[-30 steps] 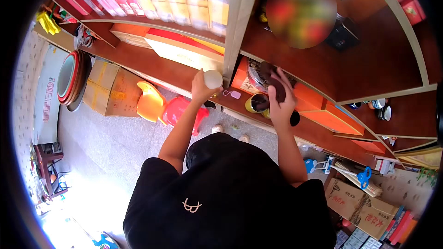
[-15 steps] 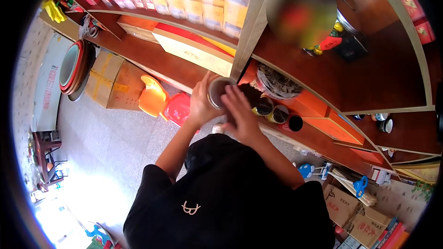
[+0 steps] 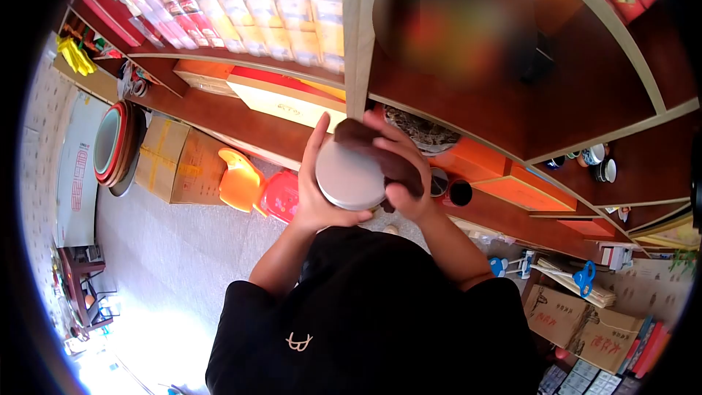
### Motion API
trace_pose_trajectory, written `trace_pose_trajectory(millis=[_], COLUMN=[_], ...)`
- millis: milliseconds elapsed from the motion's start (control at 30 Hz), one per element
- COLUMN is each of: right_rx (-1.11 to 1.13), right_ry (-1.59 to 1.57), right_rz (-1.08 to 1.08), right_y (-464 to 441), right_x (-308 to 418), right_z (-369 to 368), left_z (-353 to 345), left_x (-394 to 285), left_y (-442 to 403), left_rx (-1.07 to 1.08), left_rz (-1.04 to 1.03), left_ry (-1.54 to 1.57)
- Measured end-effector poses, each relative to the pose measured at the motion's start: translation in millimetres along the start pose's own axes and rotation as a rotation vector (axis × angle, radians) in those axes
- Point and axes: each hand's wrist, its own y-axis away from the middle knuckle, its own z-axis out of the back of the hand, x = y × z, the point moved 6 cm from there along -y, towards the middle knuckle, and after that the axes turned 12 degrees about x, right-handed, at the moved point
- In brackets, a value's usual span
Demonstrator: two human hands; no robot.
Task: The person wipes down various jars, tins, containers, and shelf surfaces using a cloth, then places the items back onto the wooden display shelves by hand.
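Observation:
A round canister [image 3: 349, 174] with a pale grey, flat circular face turned up toward me is held in front of my chest. My left hand [image 3: 313, 201] wraps round its left and near side, thumb along the near edge. Across its right side lies a dark brown cloth [image 3: 384, 157], bunched under my right hand [image 3: 415, 205]. The fingers of that hand curl over the cloth at the far side, and its thumb presses at the near side. The canister's lower part is hidden by the hands and cloth.
Beyond my hands runs a wooden shelf unit with a cream box [image 3: 281, 101], a dark open jar [image 3: 458, 192] and orange boxes [image 3: 523, 194]. On the floor at left stand a red plastic seat [image 3: 281, 196], an orange chair [image 3: 241, 184] and a cardboard box [image 3: 172, 161].
The canister has tipped so its flat face shows more fully. My right hand and the cloth have shifted round its right side. The camera view has turned slightly.

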Motion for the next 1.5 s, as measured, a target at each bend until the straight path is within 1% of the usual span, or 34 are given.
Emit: trace_pose_trajectory(millis=[33,67,100,167,200,267,300,367,400,433,500,533,567,633,667,733,767,800,867,900,967,1033,1100,1133,1167,1200,1233,1267,1300,1333,1367,1433,1467,1500], right_rx=[-0.11,-0.067,-0.06,-0.008,-0.019,0.122,0.113,-0.036,-0.165,-0.181,-0.489,-0.515,-0.424,-0.281,-0.299,-0.262,-0.272,-0.27,-0.266,-0.255,-0.213,-0.174,-0.127,-0.109,-0.101,-0.119,-0.146,-0.249,-0.307,-0.351,-0.544,-0.329,-0.404,-0.368], right_ry=[0.144,0.406,0.531,0.775,0.781,1.067,1.076,0.897,0.817,0.825,0.141,0.002,-0.275,-0.846,-0.843,-1.13,-1.128,-1.215,-1.47,-1.584,-1.771,-1.852,-1.893,-1.904,-1.895,-1.874,-1.833,-1.849,-1.589,-1.327,-0.95,-0.608,-0.537,-0.329], right_rz=[0.099,0.115,0.055,0.002,0.0,-0.019,-0.022,-0.151,-0.137,-0.149,-0.325,-0.524,-0.772,-0.881,-0.869,-0.891,-0.892,-0.837,-0.66,-0.554,-0.362,-0.229,-0.135,-0.103,-0.098,-0.097,-0.103,-0.105,-0.193,-0.305,-0.453,-0.382,-0.385,-0.415], right_y=[3,6,14,42,60,86,89,99,88,78,75,75,85,82,85,94,98,102,109,108,106,100,97,96,98,102,106,117,125,133,148,98,92,81], right_x=[12,25,28,23,20,9,9,8,17,23,12,5,-19,-29,-29,-29,-24,-23,-22,-21,-17,-13,-9,-8,-6,-10,-13,-23,-22,-21,-24,22,20,30], right_z=[-1,-5,-10,-17,-17,-23,-19,-4,6,11,40,52,60,56,55,35,21,10,-18,-26,-35,-29,-17,-11,-1,9,20,28,45,61,83,106,106,105], left_z=[-2,-8,-12,-13,-12,-15,-17,-25,-33,-39,-58,-66,-71,-76,-79,-93,-92,-94,-92,-87,-81,-103,-106,-109,-109,-96,-91,-93,-96,-96,-99,-108,-114,-114], left_x=[3,4,5,7,8,6,9,22,25,26,28,25,27,31,30,27,34,40,54,67,84,62,56,52,52,66,64,53,43,38,31,14,10,14], left_y=[-6,-15,-23,-35,-39,-46,-48,-48,-52,-53,-56,-56,-55,-56,-59,-65,-69,-71,-75,-78,-83,-88,-86,-86,-87,-86,-79,-80,-82,-79,-75,-69,-69,-69], left_rx=[-0.045,-0.09,-0.136,-0.157,-0.159,-0.18,-0.167,-0.097,-0.045,-0.029,0.088,0.104,0.113,0.125,0.145,0.233,0.325,0.401,0.477,0.388,0.3,0.689,0.698,0.608,0.517,0.53,0.401,0.37,0.338,0.284,0.284,0.256,0.242,0.203], left_rz=[0.021,0.021,0.021,-0.047,-0.032,-0.03,-0.029,0.05,0.054,0.067,0.093,0.1,0.111,0.111,0.117,0.117,0.075,0.036,-0.007,0.098,0.201,-0.084,-0.101,-0.019,0.058,0.116,0.259,0.223,0.187,0.152,0.148,0.196,0.15,0.056], left_ry=[0.148,0.267,0.387,0.355,0.306,0.239,0.241,0.273,0.393,0.396,0.4,0.434,0.432,0.572,0.572,0.802,0.868,0.935,1.001,0.945,0.877,1.191,1.149,0.994,0.837,0.673,0.602,0.518,0.434,0.459,0.457,0.274,0.32,0.206])
